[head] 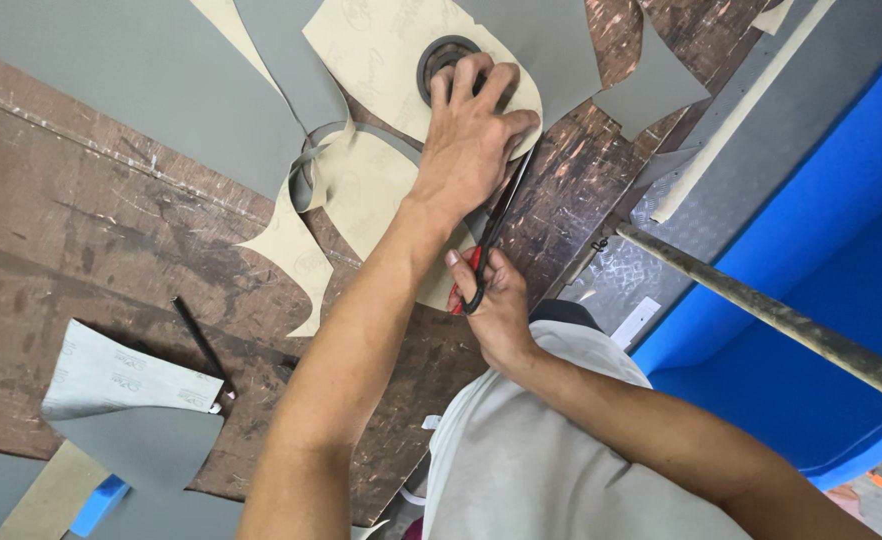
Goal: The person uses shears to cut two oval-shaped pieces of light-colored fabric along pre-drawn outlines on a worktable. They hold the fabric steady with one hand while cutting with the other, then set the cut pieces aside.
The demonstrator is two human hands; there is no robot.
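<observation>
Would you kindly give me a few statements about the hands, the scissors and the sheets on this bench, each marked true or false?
1. The left hand presses a round grey disc onto a beige sheet. True.
2. The right hand holds a hammer. False: it holds red-handled scissors.
3. The scissors lie unused beside the black pencil. False: they are gripped and point along the beige sheet's edge.
4. The workbench is worn brown wood. True.
5. A folded grey sheet lies near the black pencil. True.
</observation>
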